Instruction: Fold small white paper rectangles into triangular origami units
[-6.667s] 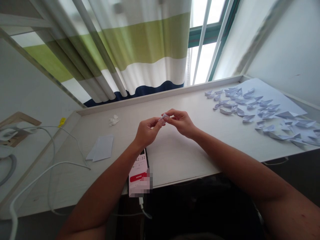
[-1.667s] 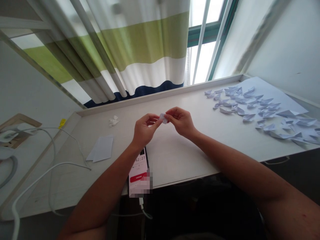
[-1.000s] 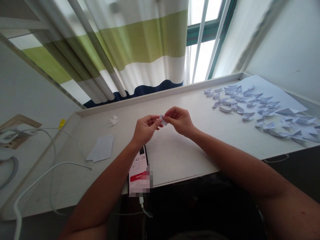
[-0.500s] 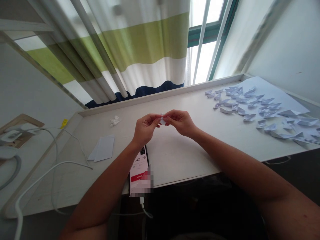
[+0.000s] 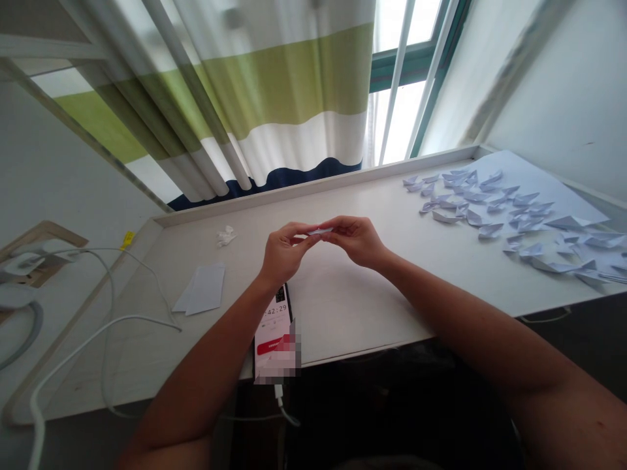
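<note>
Between my two hands is a small piece of folded white paper (image 5: 321,230), held just above the middle of the desk. My left hand (image 5: 289,247) pinches its left end with thumb and fingers. At the other end, my right hand (image 5: 353,238) is closed on it the same way. Fingers cover much of the paper, so its exact shape is hard to make out. Many folded paper boats (image 5: 490,202) lie spread over the right side of the desk, some on a large white sheet (image 5: 529,173).
Flat paper slips (image 5: 208,290) lie left of my forearm, with a crumpled white scrap (image 5: 226,236) behind them. A phone (image 5: 272,333) showing a timer sits at the desk's front edge, plugged into a cable. White cords (image 5: 98,329) cross the left side. A curtain (image 5: 274,85) hangs behind.
The folded paper has turned between my fingers and now shows as a thin, flat edge rather than a wider face. Both hands stay in nearly the same place.
</note>
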Tool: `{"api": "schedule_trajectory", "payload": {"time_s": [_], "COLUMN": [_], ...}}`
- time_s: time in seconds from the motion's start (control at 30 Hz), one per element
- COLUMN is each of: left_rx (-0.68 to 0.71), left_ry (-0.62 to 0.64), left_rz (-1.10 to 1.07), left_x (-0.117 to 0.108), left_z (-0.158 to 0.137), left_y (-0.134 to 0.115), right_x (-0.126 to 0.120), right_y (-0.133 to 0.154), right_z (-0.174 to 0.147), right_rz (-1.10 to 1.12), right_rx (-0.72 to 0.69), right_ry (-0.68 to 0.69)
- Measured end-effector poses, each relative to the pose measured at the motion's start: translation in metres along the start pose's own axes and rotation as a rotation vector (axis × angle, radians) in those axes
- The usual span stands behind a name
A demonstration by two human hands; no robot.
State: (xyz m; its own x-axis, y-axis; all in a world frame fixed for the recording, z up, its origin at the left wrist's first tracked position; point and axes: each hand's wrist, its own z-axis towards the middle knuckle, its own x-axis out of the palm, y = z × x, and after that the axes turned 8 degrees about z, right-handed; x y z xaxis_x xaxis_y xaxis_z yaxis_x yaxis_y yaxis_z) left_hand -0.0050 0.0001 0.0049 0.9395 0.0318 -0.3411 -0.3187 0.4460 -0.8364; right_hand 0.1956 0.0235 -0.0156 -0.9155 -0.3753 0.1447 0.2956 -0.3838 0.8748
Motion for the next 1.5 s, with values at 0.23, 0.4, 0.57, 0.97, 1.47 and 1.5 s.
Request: {"api": "schedule_trajectory", "payload": {"time_s": [0.23, 0.4, 0.57, 0.97, 1.47, 1.5], "left_rx": [-0.024, -0.071, -0.165, -0.181, -0.157, -0.142], "left_ry": [0.021, 0.07, 0.135, 0.161, 0.083, 0.07], "left_rz": [0.027, -0.026, -0.135, -0.1, -0.124, -0.117], "left_x": [0.0, 0.0, -0.004, 0.001, 0.002, 0.002], "left_z": [-0.001, -0.001, 0.003, 0.003, 0.002, 0.002], "left_y": [0.001, -0.009, -0.006, 0.005, -0.002, -0.002], "right_x": [0.0, -0.002, -0.003, -0.004, 0.002, 0.001], "right_y": [-0.004, -0.001, 0.003, -0.004, 0.001, 0.001], "right_z": [0.001, 0.002, 0.002, 0.003, 0.0, 0.0], "right_rz": [-0.12, -0.049, 0.034, -0.069, 0.023, 0.029], "right_rx": [-0.013, 0.073, 0.161, 0.236, 0.141, 0.121], "right_ry": [-0.025, 0.007, 0.042, 0.022, 0.049, 0.039]}}
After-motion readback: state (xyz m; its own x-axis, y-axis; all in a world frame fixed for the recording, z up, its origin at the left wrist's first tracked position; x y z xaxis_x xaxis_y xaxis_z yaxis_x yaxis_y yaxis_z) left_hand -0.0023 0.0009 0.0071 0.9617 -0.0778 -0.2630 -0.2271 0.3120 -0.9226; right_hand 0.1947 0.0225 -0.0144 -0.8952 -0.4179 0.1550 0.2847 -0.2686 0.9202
